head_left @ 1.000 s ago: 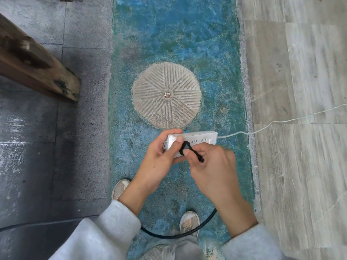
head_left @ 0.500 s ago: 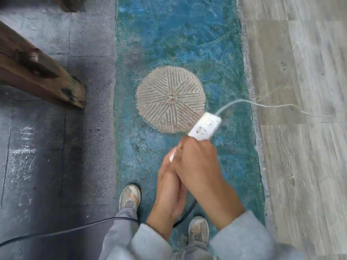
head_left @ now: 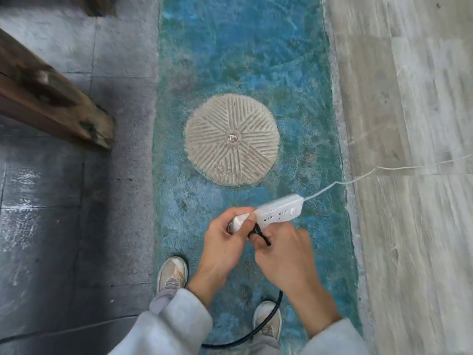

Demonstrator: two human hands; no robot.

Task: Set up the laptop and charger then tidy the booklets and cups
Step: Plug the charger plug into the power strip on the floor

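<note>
A white power strip (head_left: 279, 210) is held above the floor, its near end gripped in my left hand (head_left: 225, 242). My right hand (head_left: 284, 254) pinches the black charger plug (head_left: 257, 230) against the strip's socket face. The plug's black cable (head_left: 258, 326) loops down between my shoes and runs off to the left. The strip's thin white cord (head_left: 358, 179) trails away to the right. No laptop, booklets or cups are in view.
I stand on a blue-green floor strip (head_left: 230, 60) with a round carved stone disc (head_left: 231, 139) set in it. A dark wooden beam (head_left: 51, 98) juts in at the left over grey tiles. Pale wood-look flooring (head_left: 414, 124) lies to the right.
Half a second ago the strip pointed steeply up with my hands clasped over it. Now it lies nearly level again, and the black plug shows between my fingers.
</note>
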